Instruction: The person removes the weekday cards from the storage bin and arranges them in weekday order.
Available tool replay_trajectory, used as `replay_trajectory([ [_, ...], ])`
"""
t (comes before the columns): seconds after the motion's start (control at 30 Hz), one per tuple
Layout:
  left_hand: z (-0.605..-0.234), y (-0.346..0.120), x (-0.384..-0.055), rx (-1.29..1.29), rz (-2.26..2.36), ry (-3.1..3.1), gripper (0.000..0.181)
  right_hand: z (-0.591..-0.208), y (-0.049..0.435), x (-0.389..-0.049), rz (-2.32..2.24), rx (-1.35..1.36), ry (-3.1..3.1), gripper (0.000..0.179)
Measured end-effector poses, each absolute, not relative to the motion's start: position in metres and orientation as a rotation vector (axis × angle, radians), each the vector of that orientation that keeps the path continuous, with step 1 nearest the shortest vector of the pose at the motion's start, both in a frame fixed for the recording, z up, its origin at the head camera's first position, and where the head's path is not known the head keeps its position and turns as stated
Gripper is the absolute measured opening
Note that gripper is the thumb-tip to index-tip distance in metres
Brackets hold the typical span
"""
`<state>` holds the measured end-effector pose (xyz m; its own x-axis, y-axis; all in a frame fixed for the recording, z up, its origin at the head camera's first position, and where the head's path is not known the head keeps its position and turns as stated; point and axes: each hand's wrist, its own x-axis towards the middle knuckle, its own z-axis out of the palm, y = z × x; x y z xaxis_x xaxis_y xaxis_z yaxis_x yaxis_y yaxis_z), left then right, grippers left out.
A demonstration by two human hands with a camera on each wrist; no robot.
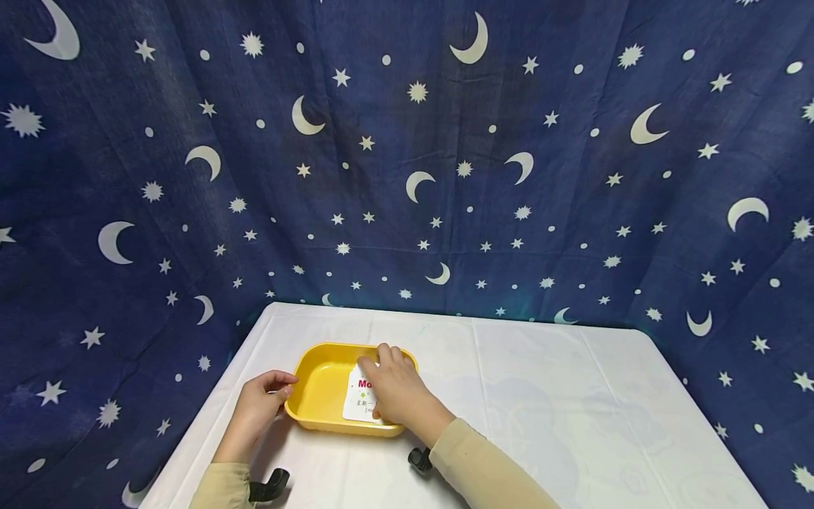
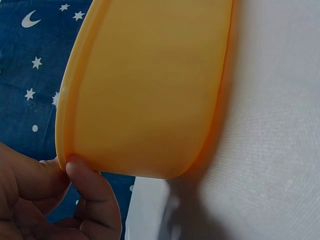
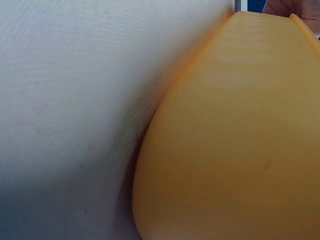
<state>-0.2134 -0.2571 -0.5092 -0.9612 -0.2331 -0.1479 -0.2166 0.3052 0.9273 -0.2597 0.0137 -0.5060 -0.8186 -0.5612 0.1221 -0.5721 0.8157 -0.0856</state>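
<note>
A shallow yellow plastic tray (image 1: 321,389) with rounded corners sits on the left part of the table in the head view. At its left end my left hand (image 1: 254,410) pinches the rim; the left wrist view shows thumb and finger (image 2: 92,182) meeting at the rim's corner. My right hand (image 1: 403,389) reaches into the tray's right side and grips a white card (image 1: 361,396), fingers toward its far edge and thumb near its close edge. Red letters "Mo" and smaller Chinese text show on the card; the hand covers its right part. The right wrist view has only the tray's outer wall (image 3: 225,150).
A white cloth covers the table (image 1: 540,410), stretching away to the right. Behind and to the left hangs a dark blue curtain (image 1: 381,106) with moons and stars. Black wrist mounts (image 1: 270,486) stick out by both sleeves, close over the table.
</note>
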Motion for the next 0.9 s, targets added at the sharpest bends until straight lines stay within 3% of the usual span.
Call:
replay_trajectory([
  [0.27,-0.509,-0.257,-0.213,0.435,-1.791,-2.527,0.021,-0.505,0.018,-0.261,0.185,0.913,-2.867,0.064],
  [0.5,-0.509,-0.257,-0.212,0.431,-1.788,-2.527,0.021,-0.501,0.022,-0.259,0.265,0.922,-2.841,0.055],
  [0.9,-0.507,-0.256,-0.212,0.438,-1.785,-2.53,0.021,-0.502,0.028,-0.26,0.582,0.823,-2.837,0.073],
])
